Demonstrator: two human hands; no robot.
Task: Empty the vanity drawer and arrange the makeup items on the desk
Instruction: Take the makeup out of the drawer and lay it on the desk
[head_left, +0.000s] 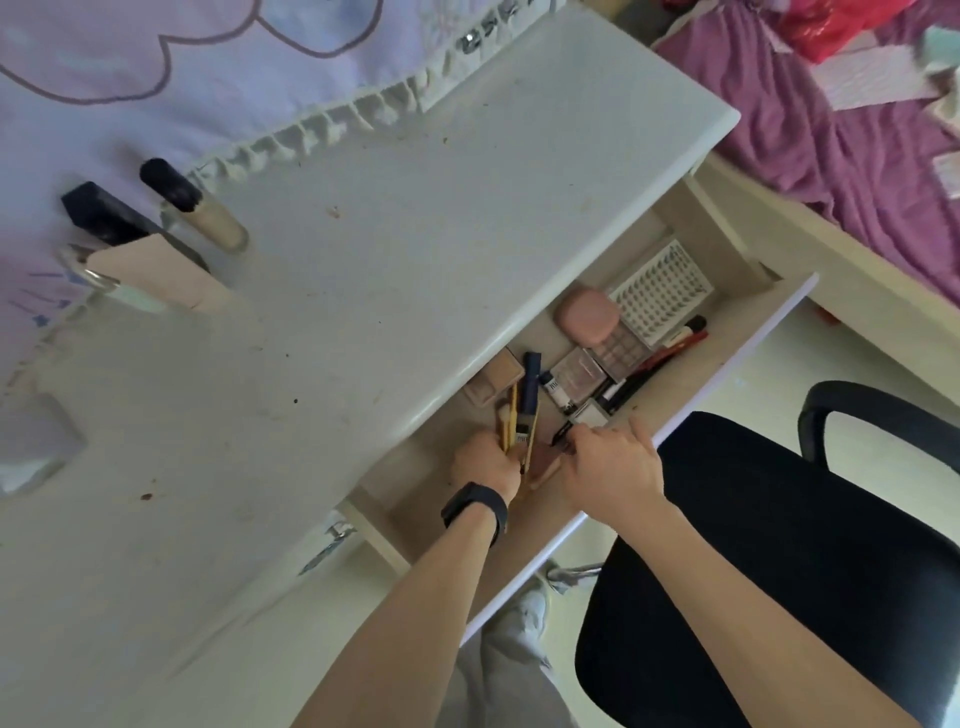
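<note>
- White desk (363, 234) top is mostly bare and a bit grubby. At its far left, a black-capped tube (208, 213) and a black-topped box (130, 249) stand side by side.
- The drawer (753, 353) is pulled out under the desk edge, with most of the makeup inside it.
- Your left hand (485, 465), the one with the watch (475, 506), is down in the drawer. It's fisted round a bunch of sticks (519, 415): yellow pencils, a navy one and a brush tip, all pointing up past the desk lip.
- Your right hand (610, 462) is just beside it, knuckles up. The fingers are bent down over a black pen (563, 431), and I honestly can't tell if you've got hold of it or are only touching it.
- Packed in past your hands: a beige compact (493, 382) half under the desk edge, two palettes (618, 348), a pink case (587, 317), a white lash tray (660, 291) and red pencils (675, 348) along the front wall.
- The desk overhang covers the drawer's back strip, so anything there is hidden.
- A black chair (779, 571) sits right against the drawer front on your right, with a purple bed (831, 130) behind it.
</note>
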